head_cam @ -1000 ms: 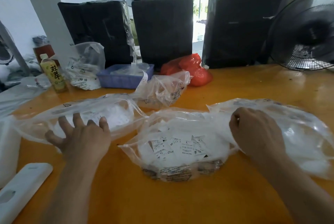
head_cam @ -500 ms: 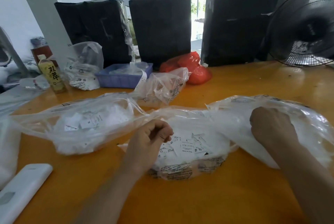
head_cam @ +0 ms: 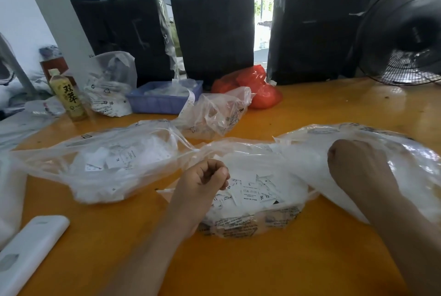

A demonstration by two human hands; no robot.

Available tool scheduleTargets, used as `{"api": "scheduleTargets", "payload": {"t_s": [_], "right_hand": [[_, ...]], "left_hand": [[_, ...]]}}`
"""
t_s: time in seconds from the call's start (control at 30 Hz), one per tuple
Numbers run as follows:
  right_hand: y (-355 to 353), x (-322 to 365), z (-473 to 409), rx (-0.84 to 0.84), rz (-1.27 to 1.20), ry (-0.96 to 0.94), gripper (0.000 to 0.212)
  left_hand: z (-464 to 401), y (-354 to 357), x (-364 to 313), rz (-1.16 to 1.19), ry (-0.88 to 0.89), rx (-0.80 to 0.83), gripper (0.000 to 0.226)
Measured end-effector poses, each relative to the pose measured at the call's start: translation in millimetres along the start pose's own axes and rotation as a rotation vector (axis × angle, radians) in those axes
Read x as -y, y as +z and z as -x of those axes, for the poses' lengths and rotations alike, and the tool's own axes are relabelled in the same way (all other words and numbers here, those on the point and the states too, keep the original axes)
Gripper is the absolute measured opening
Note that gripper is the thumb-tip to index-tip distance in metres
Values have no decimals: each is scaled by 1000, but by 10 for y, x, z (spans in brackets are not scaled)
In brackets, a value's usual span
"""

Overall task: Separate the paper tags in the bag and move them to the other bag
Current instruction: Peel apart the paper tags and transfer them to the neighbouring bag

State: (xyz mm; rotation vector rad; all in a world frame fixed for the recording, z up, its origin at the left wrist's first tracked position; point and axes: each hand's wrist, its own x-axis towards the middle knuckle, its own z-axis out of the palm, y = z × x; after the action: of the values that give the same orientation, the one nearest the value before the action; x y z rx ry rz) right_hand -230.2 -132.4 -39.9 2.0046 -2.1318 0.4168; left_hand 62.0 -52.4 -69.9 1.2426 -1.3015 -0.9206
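orange desk [head_cam: 310, 260] carries three clear plastic bags up front. middle bag [head_cam: 250, 224] lies nearest the person, open on top, full of white paper tags [head_cam: 249, 192] w/ size letters like l and xl printed on them. left bag [head_cam: 114, 167] sits beside it, touching at the neck, also w/ white tags inside, looks blurred at its lower edge. right bag [head_cam: 410, 167] lies to the right, its plastic overlapping the middle bag's edge.

left hand [head_cam: 205, 183] is over the middle bag's mouth, fingers curled in w/ thumb against them, pinching at the plastic or a tag there; can't tell which. right hand [head_cam: 358, 171] is a closed fist on the right bag, fingers turned away from the camera & gripping the bag's plastic. hands are well apart, one on each bag.

farther back: a small crumpled clear bag [head_cam: 214, 116], a blue tray [head_cam: 164, 100], a red plastic bag [head_cam: 257, 88], another clear bag w/ printed packets [head_cam: 109, 85], a yellow-label drink bottle [head_cam: 68, 95]. three black wrapped bundles [head_cam: 212, 33] stand along the desk's far edge, a black fan [head_cam: 405, 33] at the right. white flat device [head_cam: 28, 252] lies at the near left corner
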Motion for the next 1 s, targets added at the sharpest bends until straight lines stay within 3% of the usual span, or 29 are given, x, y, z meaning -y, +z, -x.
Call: {"api": "scheduleTargets", "payload": {"t_s": [0.23, 0.37, 0.43, 0.53, 0.67, 0.83, 1.0], "right_hand": [[-85, 51, 60, -366, -312, -77, 18], [-106, 234, 204, -488, -666, -152, 11], [-90, 383, 337, -420, -901, -214, 11], [-28, 597, 508, -128, -1196, -234, 10], [36, 759, 631, 118, -1340, -295, 8], [118, 789, 637, 171, -1310, -261, 11], [144, 804, 628, 207, -1342, -226, 9]], "left_hand": [[18, 27, 2, -4, -13, 63, 13], [25, 33, -8, 27, -1, 81, 16], [18, 36, -9, 46, 1, 95, 25], [9, 32, 10, 78, -4, 114, 43], [21, 53, -16, 104, 52, 85, 9], [37, 44, -32, 56, 17, 17, 37], [43, 77, -50, 58, 24, -86, 26]]}}
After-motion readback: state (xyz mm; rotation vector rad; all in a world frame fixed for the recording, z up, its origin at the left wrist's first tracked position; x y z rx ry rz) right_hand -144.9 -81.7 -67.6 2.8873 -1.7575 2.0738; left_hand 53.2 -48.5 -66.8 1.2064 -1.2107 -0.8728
